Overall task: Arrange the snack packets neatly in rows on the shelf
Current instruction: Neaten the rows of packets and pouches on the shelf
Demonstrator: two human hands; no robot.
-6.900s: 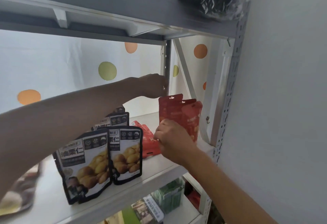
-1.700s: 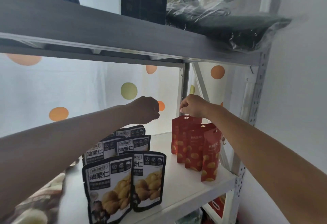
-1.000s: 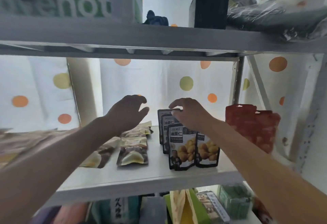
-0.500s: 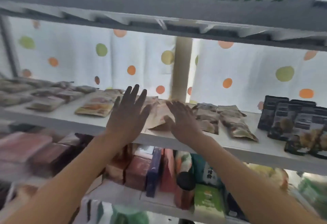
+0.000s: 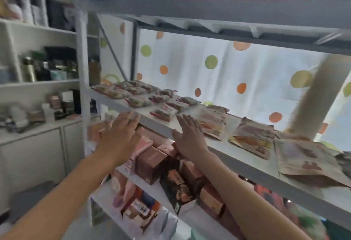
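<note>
Several clear snack packets [image 5: 139, 100] lie flat on the left part of the white shelf [image 5: 245, 164]. Larger brown and orange packets [image 5: 252, 135] lie flat further right. My left hand [image 5: 120, 135] is open, fingers spread, in front of the shelf's front edge and below the small packets. My right hand [image 5: 189, 135] is open too, its fingertips at the shelf edge next to a red-edged packet [image 5: 163, 113]. Neither hand holds anything. The picture is blurred by motion.
Boxes [image 5: 152, 163] and packets fill the shelf below. A grey shelf [image 5: 209, 10] runs overhead, a metal upright [image 5: 82, 72] stands at the left end. A white unit with bottles [image 5: 38, 69] stands further left. A dotted curtain [image 5: 218, 72] hangs behind.
The view has swung left along the shelf, away from the standing black and red packets. Both hands moved left with it and stay open and empty.
</note>
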